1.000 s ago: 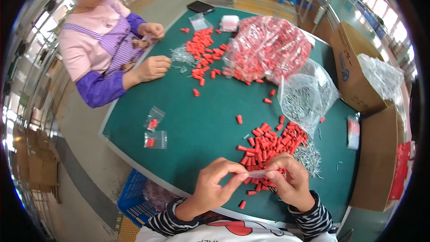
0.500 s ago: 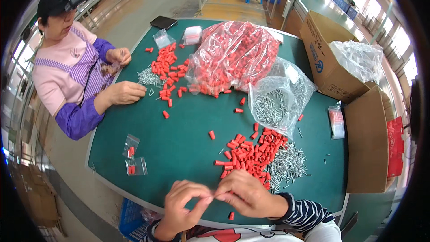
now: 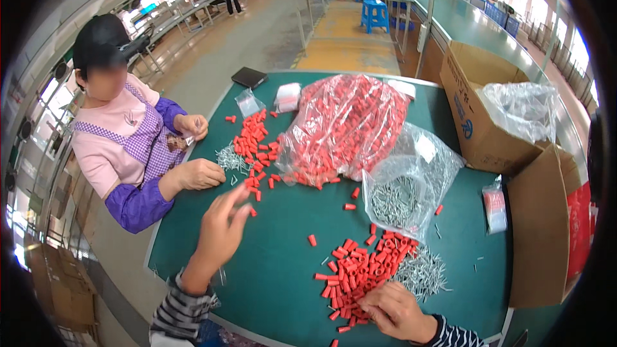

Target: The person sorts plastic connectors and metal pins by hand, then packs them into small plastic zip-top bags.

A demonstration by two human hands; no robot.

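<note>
My left hand (image 3: pixel 222 228) is raised over the left part of the table, thumb and fingers apart, with nothing visible in it. Its fingertips are near a loose red cap and the co-worker's scattered red caps (image 3: pixel 254 135). My right hand (image 3: pixel 397 311) is at the near edge of a heap of small tapered red plastic caps (image 3: pixel 353 273). Its thumb and fingers are pinched together; what is between them is hidden. Beside this heap lies a pile of thin silver metal pins (image 3: pixel 424 273). My left forearm covers most of the small clear bags on the table's left.
A large clear bag of red caps (image 3: pixel 350 125) and an open bag of pins (image 3: pixel 395 202) sit mid-table. Cardboard boxes (image 3: pixel 479 125) stand at right, near packed small bags (image 3: pixel 494 209). At left, a co-worker's hand (image 3: pixel 202 173) rests by a small pin pile (image 3: pixel 228 159).
My hands, earlier together at the near edge, have parted. The left has swung forward and left; the right has moved to the red heap. The view has tilted up.
</note>
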